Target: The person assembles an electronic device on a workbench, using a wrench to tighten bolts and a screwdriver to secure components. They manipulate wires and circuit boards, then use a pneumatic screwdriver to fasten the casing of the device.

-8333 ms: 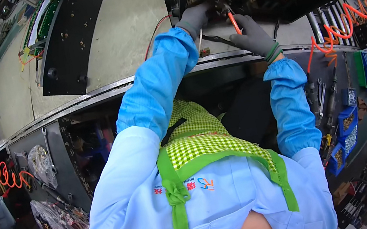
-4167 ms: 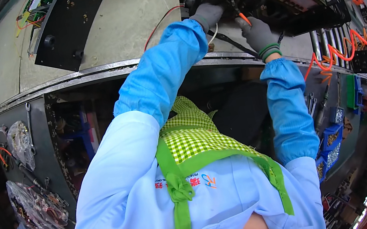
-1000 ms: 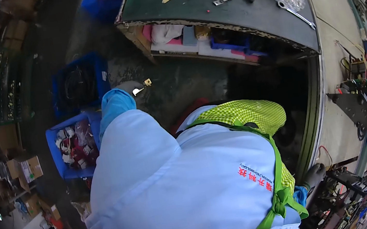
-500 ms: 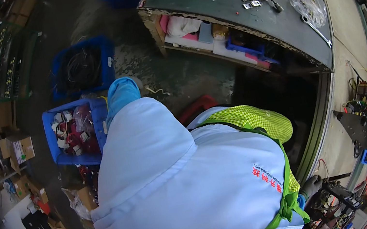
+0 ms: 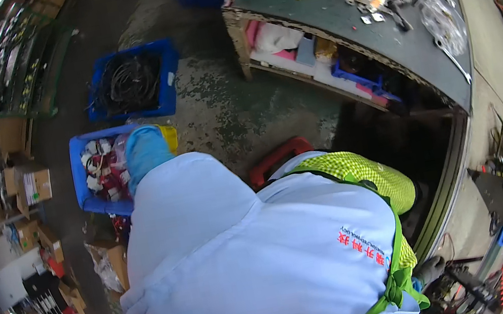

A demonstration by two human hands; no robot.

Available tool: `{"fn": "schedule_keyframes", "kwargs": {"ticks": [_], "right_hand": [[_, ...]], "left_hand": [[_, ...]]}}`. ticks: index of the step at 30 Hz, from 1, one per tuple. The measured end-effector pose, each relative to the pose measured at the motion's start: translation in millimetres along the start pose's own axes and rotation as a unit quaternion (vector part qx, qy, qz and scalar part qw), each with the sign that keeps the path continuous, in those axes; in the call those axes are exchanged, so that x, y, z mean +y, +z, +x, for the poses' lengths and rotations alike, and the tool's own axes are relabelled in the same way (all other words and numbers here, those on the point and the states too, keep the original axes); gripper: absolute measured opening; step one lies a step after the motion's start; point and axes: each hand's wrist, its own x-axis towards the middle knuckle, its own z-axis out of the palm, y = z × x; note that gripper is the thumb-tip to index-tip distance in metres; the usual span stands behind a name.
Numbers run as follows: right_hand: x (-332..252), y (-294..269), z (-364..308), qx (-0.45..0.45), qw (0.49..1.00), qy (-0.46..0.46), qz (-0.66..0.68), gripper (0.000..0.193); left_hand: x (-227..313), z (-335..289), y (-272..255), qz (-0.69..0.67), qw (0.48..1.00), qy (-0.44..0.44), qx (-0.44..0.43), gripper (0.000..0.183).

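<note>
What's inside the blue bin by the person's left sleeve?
White and red pieces lie inside the blue bin. The left sleeve covers part of its right side, so anything there is hidden.

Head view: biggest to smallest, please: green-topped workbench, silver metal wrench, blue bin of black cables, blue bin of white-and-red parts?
Green-topped workbench
Blue cable bin and blue parts bin: too alike to rank; a blue sleeve overlaps the second
Silver metal wrench
</note>
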Motion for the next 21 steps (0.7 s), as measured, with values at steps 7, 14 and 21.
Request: {"fn": "schedule_keyframes", "kwargs": {"ticks": [7,14,21], "right_hand": [[-85,-71,-32,0.023,0.943,0.104,0.314,0.028],[-49,-94,-79,0.229,0.954,0.083,0.173,0.019],[35,-115,-167,0.265,0.923,0.238,0.146,0.022]], "left_hand": [[240,-30,78,-0.011,0.942,0.309,-0.128,0.056],[512,-263,180,0.082,0.599,0.745,-0.282,0.037],[530,-486,305,0.153,0.286,0.876,-0.358,0.038]]}}
